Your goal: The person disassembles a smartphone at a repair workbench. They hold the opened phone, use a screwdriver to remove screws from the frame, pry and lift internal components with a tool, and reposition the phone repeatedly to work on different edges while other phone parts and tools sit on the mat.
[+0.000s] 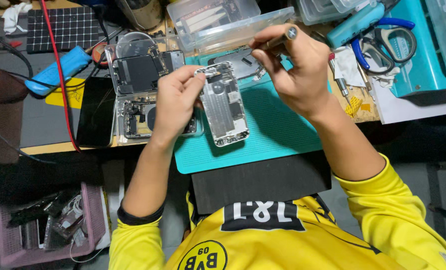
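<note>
Your left hand (175,102) grips the opened phone chassis (224,104) over the teal mat (278,125); your right hand (295,70) pinches a screwdriver (281,38) above it.

Cluttered wooden workbench (43,148), dark floor (408,145)

Bare, shiny metal on the opened phone chassis (224,104), with dull grey shielding plates inside. Matt teal rubbery mat (278,130) with a fine dotted texture, near the desk's front edge. Clear, glossy plastic on the parts tray (117,65) and the lidded box (223,22) toward the back edge. Glossy black glass on the phone screen (97,111) at left. Smooth metal on the screwdriver shaft (278,39). Pink plastic basket (90,235) below, matt.
</note>
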A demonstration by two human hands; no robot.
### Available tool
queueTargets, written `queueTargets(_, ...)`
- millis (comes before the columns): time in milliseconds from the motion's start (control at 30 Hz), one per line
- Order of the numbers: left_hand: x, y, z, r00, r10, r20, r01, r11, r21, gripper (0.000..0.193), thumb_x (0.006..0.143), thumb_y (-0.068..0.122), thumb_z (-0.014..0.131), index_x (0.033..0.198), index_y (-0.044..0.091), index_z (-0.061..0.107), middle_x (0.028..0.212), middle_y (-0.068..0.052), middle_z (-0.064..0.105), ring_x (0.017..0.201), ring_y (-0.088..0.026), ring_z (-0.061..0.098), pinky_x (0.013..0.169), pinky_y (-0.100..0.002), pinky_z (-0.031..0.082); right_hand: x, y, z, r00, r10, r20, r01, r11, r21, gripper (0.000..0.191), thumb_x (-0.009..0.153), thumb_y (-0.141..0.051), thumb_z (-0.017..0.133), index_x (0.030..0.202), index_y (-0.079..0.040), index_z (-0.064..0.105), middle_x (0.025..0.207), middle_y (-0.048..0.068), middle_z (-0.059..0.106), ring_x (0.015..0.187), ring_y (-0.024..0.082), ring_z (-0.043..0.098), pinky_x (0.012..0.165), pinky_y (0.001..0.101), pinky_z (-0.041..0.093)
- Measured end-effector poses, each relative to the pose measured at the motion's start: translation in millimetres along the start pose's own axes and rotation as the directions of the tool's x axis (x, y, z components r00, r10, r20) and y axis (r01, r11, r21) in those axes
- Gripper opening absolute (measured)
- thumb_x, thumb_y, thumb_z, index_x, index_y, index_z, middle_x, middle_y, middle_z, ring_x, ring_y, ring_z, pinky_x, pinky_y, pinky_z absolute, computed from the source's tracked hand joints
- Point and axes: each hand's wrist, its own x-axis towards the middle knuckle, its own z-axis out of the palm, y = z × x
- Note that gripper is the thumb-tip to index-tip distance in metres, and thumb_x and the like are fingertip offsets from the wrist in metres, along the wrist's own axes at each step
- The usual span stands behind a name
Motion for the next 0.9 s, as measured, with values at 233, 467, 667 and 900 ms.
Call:
queueTargets(233, -9.5, 10.8, -26.2, 0.99, 0.01, -0.142, -0.02, 0.997, -0.068, 0.019, 0.106, 0.01, 0.059, 0.113, -0.004, 0.07, 0.087, 0.001, 0.071, 0.069, -0.002, 0.061, 0.059, -0.019, 0.046, 1.2, 35.4, 34.7, 0.987, 0.104, 0.125, -0.105, 0.995, -0.003, 0.011, 0.107, 0.005, 0.059, 0.115, 0.0, 0.054, 0.098, 0.015, 0.064, 0.086, 0.028, 0.069, 0.077, 0.0353, 0.055)
queueTargets(467, -7.2, 10.9, -25.7, 0.989, -0.001, -0.149, -0.009, 0.998, -0.067, 0.019, 0.105, 0.011, 0.06, 0.114, -0.002, 0.071, 0.085, 0.002, 0.069, 0.064, -0.001, 0.057, 0.054, -0.017, 0.041, -2.7, 46.4, 44.4, 0.95, 0.238, 0.203, -0.242, 0.97, -0.006, 0.011, 0.11, -0.003, 0.055, 0.115, 0.001, 0.046, 0.088, 0.016, 0.068, 0.078, 0.032, 0.07, 0.068, 0.0404, 0.053)
queueTargets(667, 3.7, 8.0, -9.3, 0.998, 0.02, -0.063, -0.022, 0.999, -0.035, 0.02, 0.107, 0.012, 0.059, 0.114, -0.003, 0.07, 0.082, 0.002, 0.07, 0.065, -0.001, 0.06, 0.055, -0.018, 0.046, -0.9, 30.5, 13.2, 0.977, 0.193, 0.092, -0.191, 0.981, -0.03, 0.006, 0.115, -0.003, 0.055, 0.117, 0.001, 0.051, 0.101, 0.016, 0.074, 0.088, 0.031, 0.074, 0.079, 0.0383, 0.055)
queueTargets(900, 21.7, 2.9, 25.1, 0.991, 0.018, 0.135, -0.015, 1.0, -0.023, 0.024, 0.108, 0.015, 0.057, 0.118, -0.003, 0.068, 0.079, 0.0, 0.07, 0.065, -0.004, 0.064, 0.056, -0.021, 0.053, -4.2, 0.1, -23.7, 0.996, 0.007, -0.093, -0.019, 0.992, -0.122, 0.008, 0.102, 0.009, 0.067, 0.107, 0.004, 0.067, 0.104, 0.022, 0.062, 0.087, 0.029, 0.064, 0.077, 0.0334, 0.052)
